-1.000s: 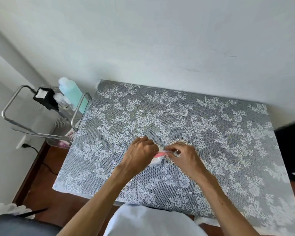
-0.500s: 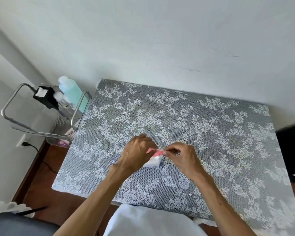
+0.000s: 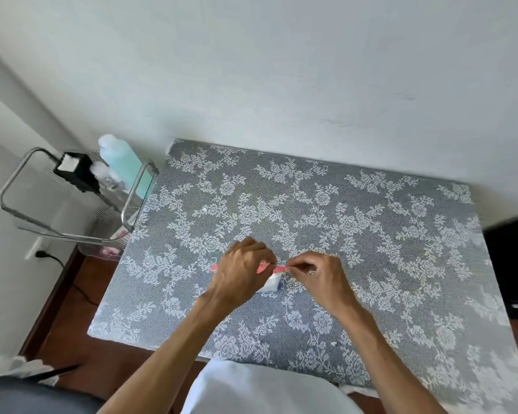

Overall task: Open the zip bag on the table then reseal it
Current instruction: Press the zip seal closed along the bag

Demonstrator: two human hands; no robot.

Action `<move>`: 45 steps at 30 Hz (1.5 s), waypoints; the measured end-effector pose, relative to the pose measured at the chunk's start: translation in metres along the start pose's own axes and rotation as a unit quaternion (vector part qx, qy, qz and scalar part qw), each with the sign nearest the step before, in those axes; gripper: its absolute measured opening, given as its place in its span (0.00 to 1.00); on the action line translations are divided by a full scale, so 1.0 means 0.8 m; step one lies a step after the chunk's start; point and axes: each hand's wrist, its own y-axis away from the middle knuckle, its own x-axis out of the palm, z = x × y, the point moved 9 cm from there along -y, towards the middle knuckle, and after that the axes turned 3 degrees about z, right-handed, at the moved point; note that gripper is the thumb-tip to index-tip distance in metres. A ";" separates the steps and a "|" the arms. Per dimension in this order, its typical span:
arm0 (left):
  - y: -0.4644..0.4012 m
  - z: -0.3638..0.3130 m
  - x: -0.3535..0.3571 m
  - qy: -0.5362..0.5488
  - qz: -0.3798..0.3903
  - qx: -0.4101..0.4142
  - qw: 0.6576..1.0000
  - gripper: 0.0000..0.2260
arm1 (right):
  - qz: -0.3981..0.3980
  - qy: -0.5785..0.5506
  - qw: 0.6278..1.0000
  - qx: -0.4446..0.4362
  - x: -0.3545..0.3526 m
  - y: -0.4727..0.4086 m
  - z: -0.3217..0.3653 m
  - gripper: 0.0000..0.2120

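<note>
A matt grey lace cloth [image 3: 356, 234] with white woven flowers covers the table. The zip bag [image 3: 271, 283] looks like thin glossy plastic with a pink strip. By the table's left edge, the rack [image 3: 132, 204] is shiny metal tubing.
</note>
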 end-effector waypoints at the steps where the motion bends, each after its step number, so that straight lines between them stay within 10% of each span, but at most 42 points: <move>1: 0.000 0.000 0.002 -0.001 0.001 -0.001 1.000 0.08 | 0.000 -0.001 1.000 0.002 0.000 0.000 0.000 0.08; 45: 0.035 -0.005 -0.025 -0.051 -0.046 0.045 0.997 0.06 | -0.032 0.208 0.976 -0.060 -0.007 0.009 0.028 0.11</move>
